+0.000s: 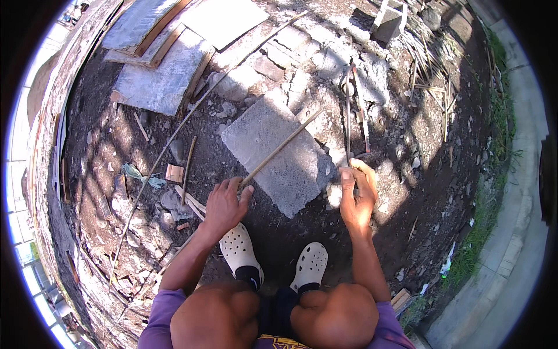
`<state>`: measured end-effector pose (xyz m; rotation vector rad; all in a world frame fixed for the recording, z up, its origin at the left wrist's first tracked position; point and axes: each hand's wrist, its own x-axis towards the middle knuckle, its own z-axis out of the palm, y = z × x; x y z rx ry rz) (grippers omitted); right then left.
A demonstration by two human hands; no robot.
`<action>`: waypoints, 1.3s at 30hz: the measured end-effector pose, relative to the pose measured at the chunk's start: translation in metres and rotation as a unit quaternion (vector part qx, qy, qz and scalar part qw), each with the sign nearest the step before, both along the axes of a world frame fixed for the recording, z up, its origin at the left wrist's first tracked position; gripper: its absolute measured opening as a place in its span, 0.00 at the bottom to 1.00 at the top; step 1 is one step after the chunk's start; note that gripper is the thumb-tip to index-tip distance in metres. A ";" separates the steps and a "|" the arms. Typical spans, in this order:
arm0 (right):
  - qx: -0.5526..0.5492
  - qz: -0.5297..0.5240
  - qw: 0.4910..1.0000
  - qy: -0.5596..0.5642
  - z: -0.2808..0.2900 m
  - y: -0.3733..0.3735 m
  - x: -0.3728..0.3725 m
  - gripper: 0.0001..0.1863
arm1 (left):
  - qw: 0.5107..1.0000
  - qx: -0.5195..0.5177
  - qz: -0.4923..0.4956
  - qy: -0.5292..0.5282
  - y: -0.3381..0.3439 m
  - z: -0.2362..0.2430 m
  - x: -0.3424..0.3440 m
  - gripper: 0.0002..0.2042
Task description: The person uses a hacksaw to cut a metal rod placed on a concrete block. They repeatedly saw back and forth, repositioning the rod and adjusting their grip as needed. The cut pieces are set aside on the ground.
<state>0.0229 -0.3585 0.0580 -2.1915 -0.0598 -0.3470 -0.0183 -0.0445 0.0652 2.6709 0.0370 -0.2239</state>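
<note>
Grey concrete slab (pixel 258 136) sits on the dirt close to the middle of the view, so let that middle be the middle of a clock. At 8 o'clock is the left hand (pixel 225 200). Its fingers are curled closed on the near end of a thin wooden stick (pixel 283 143). The stick slants over the slab, and its far end points toward 1 o'clock. It is hard to tell if the stick touches the slab.

Between 3 and 4 o'clock is the right hand (pixel 358 195). Its thumb and fingers are bent closed around the near end of a thin tool that looks like a hacksaw (pixel 361 110). The tool has two long bars, one of them partly red, and they meet at the top. It points up, between 1 and 2 o'clock, just beside the slab and not touching the stick.

Two white clogs (pixel 311 264) with holes stand at 7 and 5 o'clock. Flat boards (pixel 160 78) lie in a pile between 10 and 11 o'clock. One long pole (pixel 195 109) runs from 12 to 8 o'clock. A hollow block (pixel 390 20) is at 1 o'clock, and a heap of thin sticks (pixel 427 61) is at 2. Green grass (pixel 465 256) grows near 4 o'clock, beside a pale path (pixel 511 256).
</note>
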 end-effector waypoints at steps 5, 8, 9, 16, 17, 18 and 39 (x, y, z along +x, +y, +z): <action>0.046 -0.030 0.998 0.023 -0.037 -0.017 -0.023 0.12 | 0.993 -0.030 0.116 0.012 0.053 -0.007 -0.019 0.23; 0.031 -0.107 0.991 0.070 -0.070 -0.026 -0.025 0.17 | 0.983 0.072 0.154 -0.070 0.105 -0.036 -0.021 0.20; 0.039 -0.131 0.985 0.105 -0.082 -0.029 -0.025 0.18 | 0.975 0.111 0.178 -0.068 0.124 -0.048 -0.022 0.18; -0.055 -0.231 0.969 0.070 -0.175 -0.055 -0.042 0.27 | 0.967 0.057 0.240 -0.066 0.189 -0.111 -0.034 0.13; -0.080 -0.252 0.963 0.059 -0.190 -0.057 -0.048 0.29 | 0.971 0.042 0.226 -0.074 0.190 -0.116 -0.032 0.14; -0.142 -0.253 0.954 0.070 -0.203 -0.062 -0.057 0.30 | 0.971 0.061 0.216 -0.079 0.191 -0.120 -0.029 0.14; -0.212 -0.239 0.932 0.169 -0.230 -0.068 -0.088 0.35 | 0.972 -0.217 0.023 -0.092 -0.028 0.011 0.073 0.16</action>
